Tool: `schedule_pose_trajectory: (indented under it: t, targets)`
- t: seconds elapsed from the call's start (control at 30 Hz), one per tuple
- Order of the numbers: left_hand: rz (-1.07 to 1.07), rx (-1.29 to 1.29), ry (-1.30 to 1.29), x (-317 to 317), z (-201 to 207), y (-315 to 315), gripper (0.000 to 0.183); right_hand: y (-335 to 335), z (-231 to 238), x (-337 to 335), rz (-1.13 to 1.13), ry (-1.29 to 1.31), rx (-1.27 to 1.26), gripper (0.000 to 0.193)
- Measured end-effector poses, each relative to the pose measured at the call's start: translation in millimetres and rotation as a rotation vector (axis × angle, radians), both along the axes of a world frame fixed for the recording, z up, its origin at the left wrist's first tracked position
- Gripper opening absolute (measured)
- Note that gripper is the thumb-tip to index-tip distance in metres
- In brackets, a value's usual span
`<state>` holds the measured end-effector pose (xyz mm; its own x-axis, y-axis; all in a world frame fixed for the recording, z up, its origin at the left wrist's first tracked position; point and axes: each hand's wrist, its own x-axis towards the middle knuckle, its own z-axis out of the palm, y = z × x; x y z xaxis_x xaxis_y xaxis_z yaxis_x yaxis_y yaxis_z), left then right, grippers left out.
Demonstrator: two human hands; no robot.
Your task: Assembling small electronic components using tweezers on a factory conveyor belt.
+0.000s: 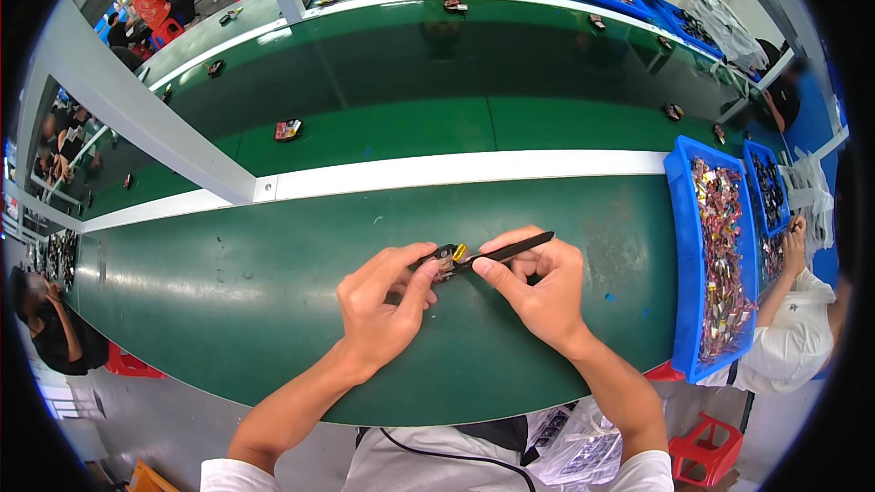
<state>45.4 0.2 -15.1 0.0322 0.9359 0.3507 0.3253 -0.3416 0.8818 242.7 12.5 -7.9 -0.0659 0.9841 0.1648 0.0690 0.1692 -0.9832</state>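
Over the middle of the green table (228,310), my left hand (383,301) pinches a small dark electronic assembly (444,255) between thumb and fingers. A yellow piece (459,252) shows on the assembly. My right hand (545,287) holds black tweezers (515,248), slanting from upper right down to the left. Their tip meets the assembly, at or beside the yellow piece; the exact contact is too small to tell. My fingers hide part of the assembly.
A blue tray (682,264) full of small wired parts stands at the table's right end, with a smaller blue bin (767,187) beyond it. Past a white rail (456,166), small assemblies (288,130) lie spaced along a green conveyor belt (392,132). A white post (155,109) rises at left. Co-workers sit around.
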Motion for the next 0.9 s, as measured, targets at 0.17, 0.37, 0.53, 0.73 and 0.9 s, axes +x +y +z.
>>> schedule_pose_trajectory:
  t: [0.17, 0.37, 0.53, 0.73, 0.9]
  targets:
    - [-0.017, 0.022, -0.009, -1.6, -1.1, 0.6, 0.016, 1.6, 1.8, 3.1, 0.048, 0.012, -0.024, 0.011]
    - [-0.066, 0.182, 0.0, -5.1, -1.3, 4.6, 0.018, 4.3, 11.1, 4.7, 0.08, 0.23, -0.271, 0.01]
    - [-0.037, 0.201, 0.0, -4.3, -1.4, 3.5, 0.018, 2.7, 13.3, 3.7, 0.05, 0.249, -0.295, 0.01]
    - [0.05, 0.007, -0.08, -2.5, -0.7, 1.2, 0.017, -0.1, 3.5, 2.9, -0.004, 0.055, 0.013, 0.012]
    - [0.071, -0.009, -0.055, -3.3, -2.6, 2.2, 0.017, -0.7, -3.8, 0.8, -0.029, -0.097, 0.24, 0.012]
